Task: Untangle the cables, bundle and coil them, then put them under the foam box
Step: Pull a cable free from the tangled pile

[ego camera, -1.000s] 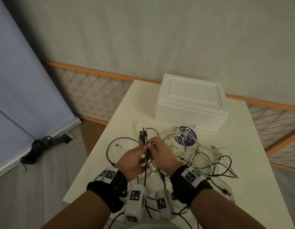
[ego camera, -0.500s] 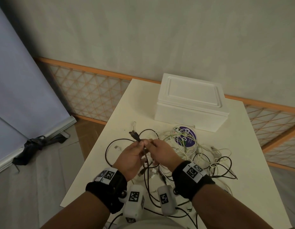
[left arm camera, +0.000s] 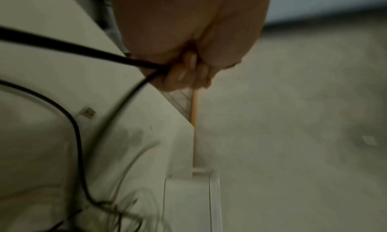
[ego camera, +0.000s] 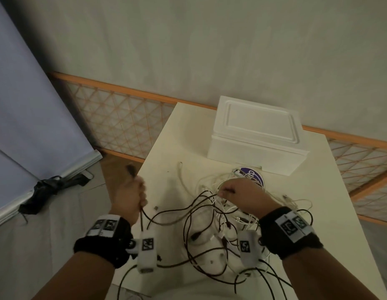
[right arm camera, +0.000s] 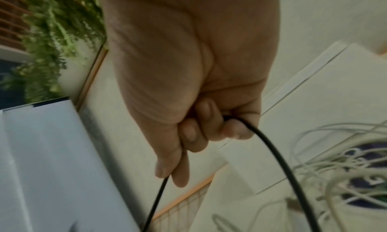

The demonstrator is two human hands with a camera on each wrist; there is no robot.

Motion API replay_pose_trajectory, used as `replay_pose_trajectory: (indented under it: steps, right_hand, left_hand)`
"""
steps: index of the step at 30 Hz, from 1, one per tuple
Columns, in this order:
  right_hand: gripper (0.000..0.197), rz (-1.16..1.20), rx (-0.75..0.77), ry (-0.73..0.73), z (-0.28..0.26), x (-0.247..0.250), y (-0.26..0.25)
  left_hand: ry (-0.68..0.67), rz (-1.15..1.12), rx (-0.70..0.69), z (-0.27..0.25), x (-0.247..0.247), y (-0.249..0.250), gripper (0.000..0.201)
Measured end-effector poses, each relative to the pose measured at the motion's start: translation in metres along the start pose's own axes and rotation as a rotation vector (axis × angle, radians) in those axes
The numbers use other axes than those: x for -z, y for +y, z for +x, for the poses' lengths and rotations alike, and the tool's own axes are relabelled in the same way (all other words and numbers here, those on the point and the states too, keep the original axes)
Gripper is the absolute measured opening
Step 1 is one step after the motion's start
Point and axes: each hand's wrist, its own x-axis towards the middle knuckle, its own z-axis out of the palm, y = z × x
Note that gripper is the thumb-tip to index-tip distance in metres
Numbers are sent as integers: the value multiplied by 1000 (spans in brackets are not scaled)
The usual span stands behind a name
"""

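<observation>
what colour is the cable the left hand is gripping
Black; the left hand grips the black cable, clearest in the left wrist view.

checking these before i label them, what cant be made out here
- Head view: the left hand and the plug above it are motion-blurred; plug type unreadable.
- Head view: the purple disc is part hidden by the right hand and white cables; print unreadable.
- Left wrist view: the foam box is blurred and cut off by the bottom edge.

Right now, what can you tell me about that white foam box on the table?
The white rectangular foam box sits at the far end of the cream table, near the wall. It looks like matte polystyrene, with a closed lid bearing a raised rectangular border. It stands level. A purple round disc lies at its front edge. Neither hand touches it.
</observation>
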Motion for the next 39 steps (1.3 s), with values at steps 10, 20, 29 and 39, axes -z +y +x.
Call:
replay_pose_trajectory:
  steps: [10,20,29,39]
  right_hand:
    - [16,130,90,35,13,-6,-31]
    - [17,65,-67,-18,-3,-13,37]
    - [18,308,-81,104,23,7,-12]
    - [24,635,169,585,-23,79,-78]
  left_hand:
    - [-408,364,107,-52,-80,9,22]
    - [-39,-159,-42,-10,-3,83,29]
    - [-463,688,-199,-51,-71,24,15]
    - [-634,1345,-432,-40,-114,-36,23]
